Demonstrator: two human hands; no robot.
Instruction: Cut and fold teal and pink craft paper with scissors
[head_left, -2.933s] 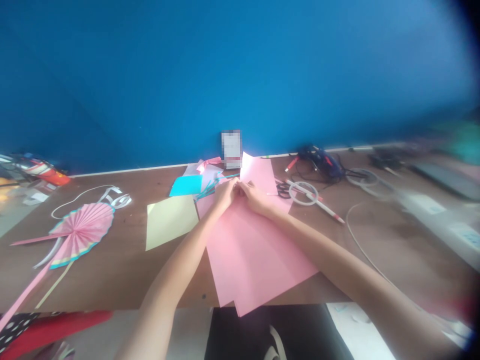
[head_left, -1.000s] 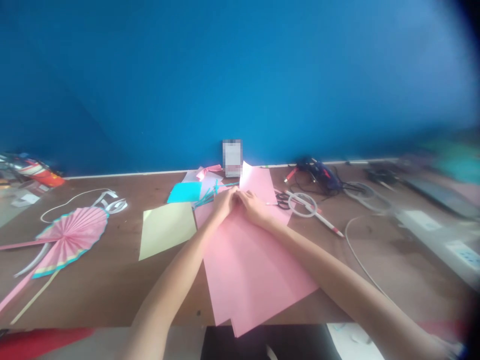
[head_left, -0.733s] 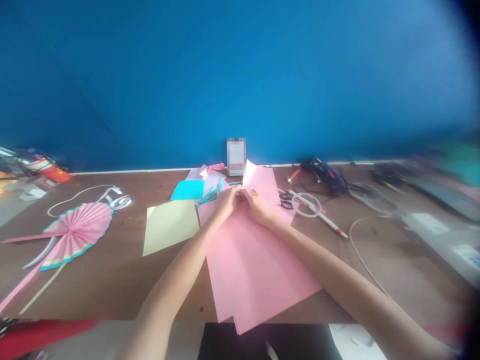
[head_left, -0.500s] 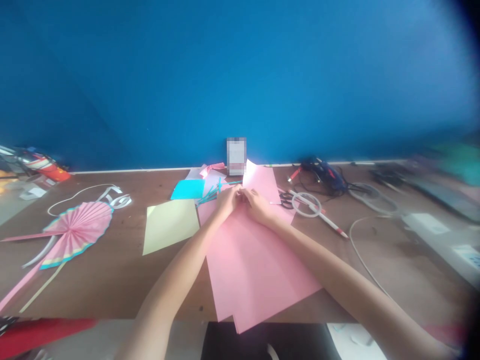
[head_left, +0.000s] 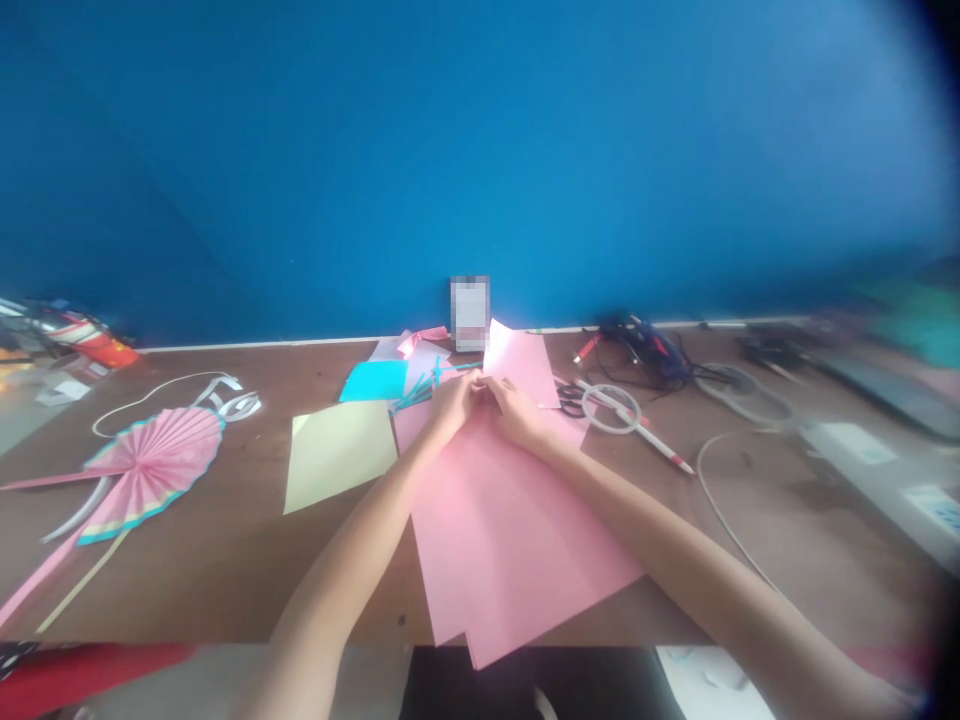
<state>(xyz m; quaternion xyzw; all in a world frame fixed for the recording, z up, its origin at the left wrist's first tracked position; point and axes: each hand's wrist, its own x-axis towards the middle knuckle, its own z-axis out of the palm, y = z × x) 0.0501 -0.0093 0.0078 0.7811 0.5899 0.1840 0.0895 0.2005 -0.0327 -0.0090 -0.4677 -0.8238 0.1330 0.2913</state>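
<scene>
Both hands meet at the far end of large pink paper sheets that reach past the table's near edge. My left hand is closed, its fingers bent toward the other hand. Against it, my right hand is closed too, with fingertips curled in. What they pinch between them is too small to make out. Thin blue paper strips lie just left of the hands. Beyond them a smaller pink sheet rests with its corner raised.
A pink pleated paper fan lies at left. Pale yellow paper and blue paper sit nearer the middle. A phone leans on the blue wall. To the right are scissors, a tape ring, a white pencil and cables.
The view has shifted very slightly. Both hands keep almost the same place and closed pose, and the papers lie as before.
</scene>
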